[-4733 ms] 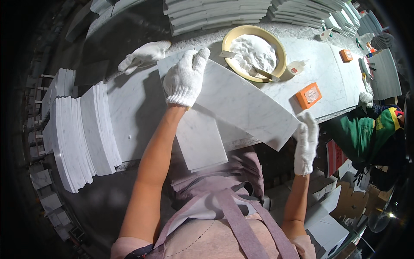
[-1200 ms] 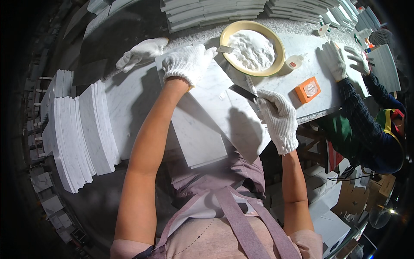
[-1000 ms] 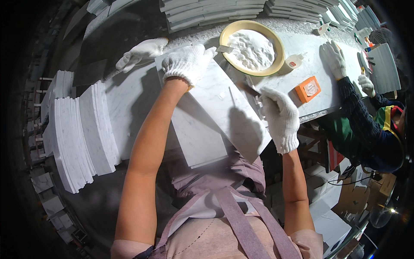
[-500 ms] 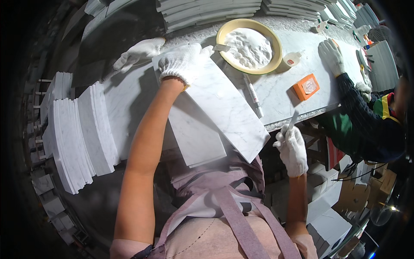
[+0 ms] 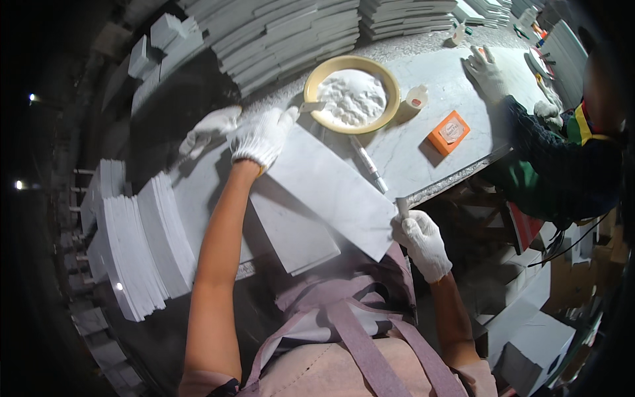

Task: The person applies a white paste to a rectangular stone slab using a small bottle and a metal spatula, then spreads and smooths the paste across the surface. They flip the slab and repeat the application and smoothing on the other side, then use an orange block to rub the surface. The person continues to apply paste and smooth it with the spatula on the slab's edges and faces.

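My left hand (image 5: 259, 140), in a white knit glove, is closed on the far end of a long white marble tile (image 5: 327, 192). This tile lies slantwise over another marble tile (image 5: 291, 231), whose near end juts toward my apron. At the upper tile's near right corner is my gloved right hand (image 5: 423, 245), closed round a small flat grey blade (image 5: 402, 208). The blade stands up from the fingers close to the tile's edge; its lower part is hidden. Past the upper tile's far side lies a white and grey marker (image 5: 368, 164).
A yellow bowl (image 5: 391, 78) of white powder has a flat scraper (image 5: 312, 106) at its rim. Nearby are a small bottle (image 5: 417, 97), an orange box (image 5: 450, 132) and a loose white glove (image 5: 210, 129). Tile stacks (image 5: 135, 251) stand left and behind. A co-worker's gloved hand (image 5: 488, 76) rests at right.
My right hand has moved left and slightly down with the grey blade, from beside the table to the tile's corner. My left hand keeps its hold. The whole view has shifted a little.
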Available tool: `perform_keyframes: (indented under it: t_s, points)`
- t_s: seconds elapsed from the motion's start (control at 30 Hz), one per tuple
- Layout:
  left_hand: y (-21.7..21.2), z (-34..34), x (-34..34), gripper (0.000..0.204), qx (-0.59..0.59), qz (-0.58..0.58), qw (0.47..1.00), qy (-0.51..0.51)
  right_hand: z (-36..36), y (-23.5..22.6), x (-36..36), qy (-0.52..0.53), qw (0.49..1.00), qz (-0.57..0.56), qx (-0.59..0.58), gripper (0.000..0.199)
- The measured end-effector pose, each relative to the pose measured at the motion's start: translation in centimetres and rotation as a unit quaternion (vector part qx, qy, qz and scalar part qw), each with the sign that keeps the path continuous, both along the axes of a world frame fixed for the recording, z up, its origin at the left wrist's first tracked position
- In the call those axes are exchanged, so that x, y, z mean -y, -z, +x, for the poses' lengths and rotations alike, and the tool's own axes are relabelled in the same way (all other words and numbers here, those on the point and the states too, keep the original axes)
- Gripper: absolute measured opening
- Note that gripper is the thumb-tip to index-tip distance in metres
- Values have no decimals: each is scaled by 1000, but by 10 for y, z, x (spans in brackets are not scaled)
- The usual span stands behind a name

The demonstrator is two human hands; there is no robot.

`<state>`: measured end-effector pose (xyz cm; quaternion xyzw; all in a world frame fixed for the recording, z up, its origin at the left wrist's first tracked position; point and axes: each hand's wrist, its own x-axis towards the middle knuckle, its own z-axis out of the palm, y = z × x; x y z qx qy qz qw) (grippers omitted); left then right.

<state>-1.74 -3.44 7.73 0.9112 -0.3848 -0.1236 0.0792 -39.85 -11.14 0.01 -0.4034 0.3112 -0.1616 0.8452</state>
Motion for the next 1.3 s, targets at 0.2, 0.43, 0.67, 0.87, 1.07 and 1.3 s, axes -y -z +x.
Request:
perform_keyframes:
  t_s: [0.2, 0.43, 0.67, 0.87, 1.07, 1.3]
  points:
    - [-26, 7, -7, 67, -37, 24, 999, 15, 7, -44, -4, -18, 996, -58, -60, 35]
    - [-78, 77, 81, 64, 16, 195, 965, 173, 57, -52, 56, 18, 997, 23, -76, 29]
    - [-92, 74, 161, 64, 31, 390, 915, 103, 71, -36, 82, 18, 975, 223, 21, 35]
    - [-100, 55, 168, 58, 11, 430, 900, 65, 68, -49, 72, 24, 940, 334, 60, 35]
    - [-109, 52, 133, 50, 20, 402, 892, 204, 68, -55, 28, 72, 968, 239, 17, 28]
    - [-68, 44, 32, 62, -4, 90, 989, 115, 39, -55, -44, 10, 994, 84, -66, 29]
